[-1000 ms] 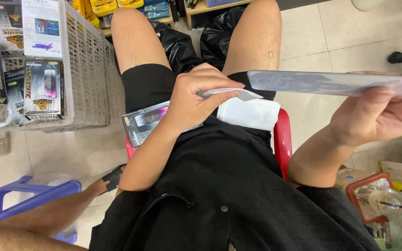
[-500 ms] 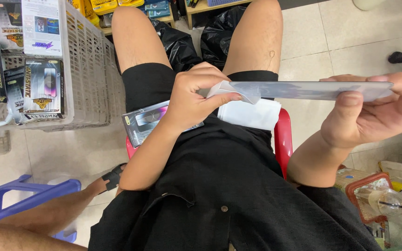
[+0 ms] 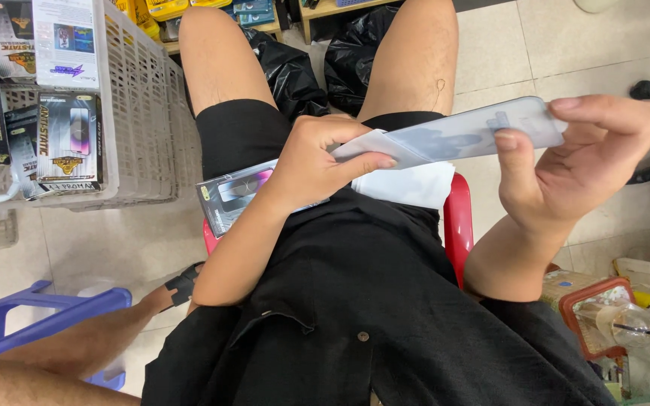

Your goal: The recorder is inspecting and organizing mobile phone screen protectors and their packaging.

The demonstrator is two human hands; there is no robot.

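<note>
A thin, pale screen protector sheet (image 3: 460,134) is held over my lap between both hands. My left hand (image 3: 317,162) pinches its near end together with a white wipe or paper (image 3: 374,144). My right hand (image 3: 573,162) grips the far end, thumb on its face and fingers behind. Under my left hand a flat retail box (image 3: 235,192) with a phone picture lies on my thigh. A white cloth or paper (image 3: 408,184) rests on my lap below the sheet.
A white plastic basket (image 3: 141,113) holding several boxed screen protectors stands at left. Black bags (image 3: 295,71) lie between my knees. I sit on a red stool (image 3: 457,225). A blue stool (image 3: 39,316) is at lower left, a cluttered tray (image 3: 603,316) at lower right.
The sheet has tilted from edge-on to showing its face. My right hand has moved left and up, closer to my left hand, which stays on the near end.
</note>
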